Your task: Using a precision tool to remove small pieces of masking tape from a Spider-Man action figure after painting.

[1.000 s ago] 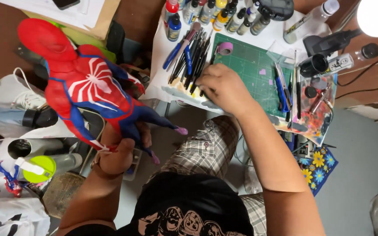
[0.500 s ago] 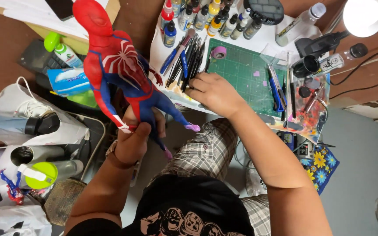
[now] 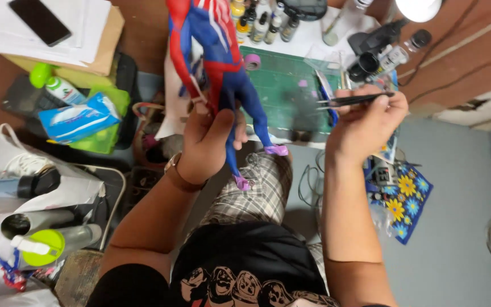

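My left hand (image 3: 208, 142) is clamped around the legs of a red and blue superhero figure (image 3: 217, 62), fingers wrapped over the blue thighs and thumb across the front; the figure stands upright in my grip with its torso rising toward the top edge of the view, its head cut off there, and its two pale purple feet hanging below my hand, just above my plaid shorts (image 3: 257, 187); a brown watch strap (image 3: 180, 176) sits on that wrist. My right hand (image 3: 365, 122) is closed on a thin black pair of tweezers (image 3: 353, 100), pinched between thumb and fingertips, the points aimed left toward the figure but well apart from it. Behind both hands lies a green cutting mat (image 3: 285, 91) on the white desktop, with a small roll of pink tape (image 3: 252, 61) at its upper left corner and a row of little paint bottles (image 3: 265, 25) beyond it; black jars and a dark tool (image 3: 370, 57) crowd the mat's right side. Farther left, a blue tissue pack (image 3: 78, 116) rests on a lime green box, a dark phone (image 3: 40, 21) lies on white papers, and spray cans (image 3: 15, 190) lie near the left edge; a blue cloth with yellow flowers (image 3: 402, 199) hangs at my right.
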